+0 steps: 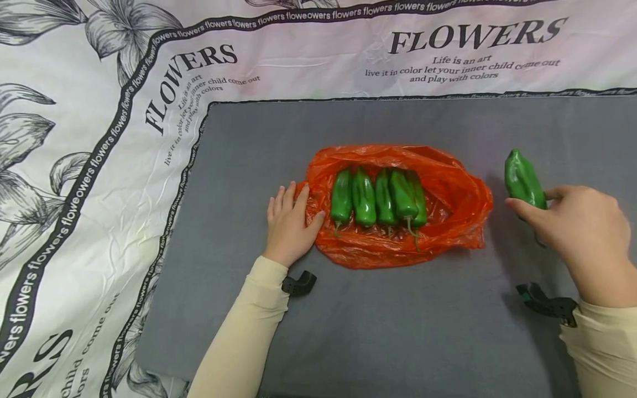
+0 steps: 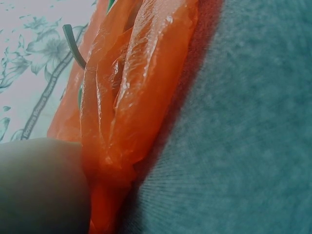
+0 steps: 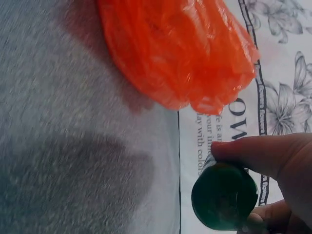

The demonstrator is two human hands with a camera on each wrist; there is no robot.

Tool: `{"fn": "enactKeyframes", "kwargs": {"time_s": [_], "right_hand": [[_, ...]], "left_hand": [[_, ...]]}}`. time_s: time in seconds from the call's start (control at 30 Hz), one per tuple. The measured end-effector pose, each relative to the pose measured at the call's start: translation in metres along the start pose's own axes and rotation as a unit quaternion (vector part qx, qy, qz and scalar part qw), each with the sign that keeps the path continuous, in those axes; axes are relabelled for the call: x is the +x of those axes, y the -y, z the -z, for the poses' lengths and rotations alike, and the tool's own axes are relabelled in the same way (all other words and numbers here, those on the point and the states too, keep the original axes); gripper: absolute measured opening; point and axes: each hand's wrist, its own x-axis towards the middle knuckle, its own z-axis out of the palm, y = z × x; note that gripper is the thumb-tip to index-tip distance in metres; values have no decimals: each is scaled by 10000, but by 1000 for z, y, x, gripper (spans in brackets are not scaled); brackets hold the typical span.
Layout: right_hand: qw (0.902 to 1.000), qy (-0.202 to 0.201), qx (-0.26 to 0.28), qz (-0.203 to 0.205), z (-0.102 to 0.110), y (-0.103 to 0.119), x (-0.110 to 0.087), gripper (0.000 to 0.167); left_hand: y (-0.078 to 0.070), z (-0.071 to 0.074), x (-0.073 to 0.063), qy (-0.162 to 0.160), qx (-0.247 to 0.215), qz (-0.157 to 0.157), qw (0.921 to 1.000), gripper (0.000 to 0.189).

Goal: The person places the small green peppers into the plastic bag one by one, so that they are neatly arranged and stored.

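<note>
Several green peppers (image 1: 364,197) lie side by side inside an open red plastic bag (image 1: 398,254), stems toward the person. My left hand (image 1: 290,226) rests at the bag's left end, its fingers straight and its thumb on the plastic. In the left wrist view the bag (image 2: 161,83) bunches beside that hand. To the right of the bag, my right hand (image 1: 587,232) pinches another green pepper (image 1: 523,179) between thumb and fingers, its narrow tip pointing away. The right wrist view shows this pepper (image 3: 224,197) end-on, held apart from the bag.
A grey cloth (image 1: 239,149) covers the work surface under the bag. Around it runs a white border (image 1: 318,61) printed with flowers and lettering. Black wrist cameras (image 1: 299,283) are on both forearms.
</note>
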Motion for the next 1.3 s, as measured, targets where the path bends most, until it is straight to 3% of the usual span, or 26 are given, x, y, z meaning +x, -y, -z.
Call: {"fn": "enactKeyframes", "kwargs": {"time_s": [0.33,0.67,0.97,1.3], "right_hand": [[9999,108,95,29,7,15,0,75],[9986,163,445,216,10,47,2,80],[9972,42,594,446,14,74,3,74],[9932,166,808,818,12,108,-5,69]], "left_hand": [[2,-3,1,-46,94,-60,9999,71],[6,-2,0,-45,93,-2,9999,72],[3,-2,1,-35,39,-21,10000,71],[2,-3,1,-32,21,-56,10000,72]]}}
